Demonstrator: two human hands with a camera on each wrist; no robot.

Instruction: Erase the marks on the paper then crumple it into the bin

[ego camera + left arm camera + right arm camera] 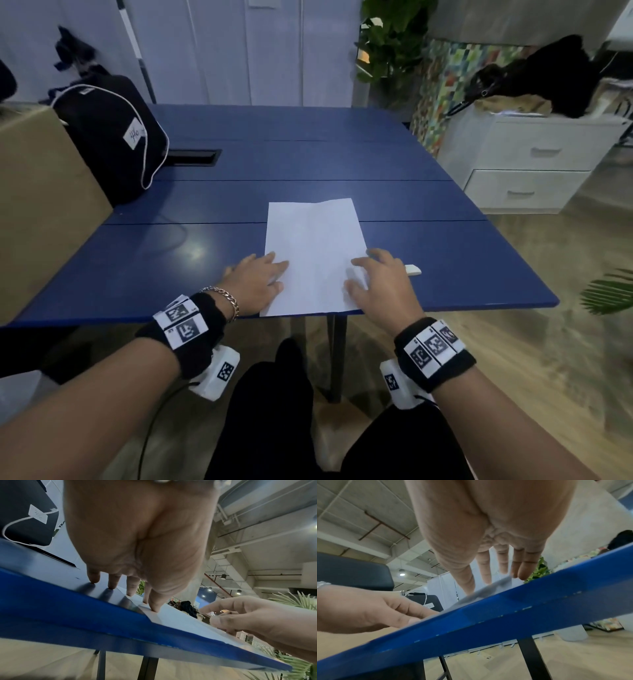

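Note:
A white sheet of paper (313, 253) lies flat on the blue table (137, 267), its near edge at the table's front edge. No marks show on it from here. My left hand (260, 279) rests with straight fingers on the paper's left edge; in the left wrist view the fingertips (155, 608) touch paper and table. My right hand (376, 281) lies spread on the paper's right edge (488, 589), fingers straight. A small white eraser (412, 269) sits on the table just right of the right hand. No bin is in view.
A black backpack (109, 137) and a cardboard box (44, 205) stand at the table's left. A cable slot (195, 157) is set into the tabletop. White drawers (524, 161) stand to the right, plants (609, 291) beside the table's right corner.

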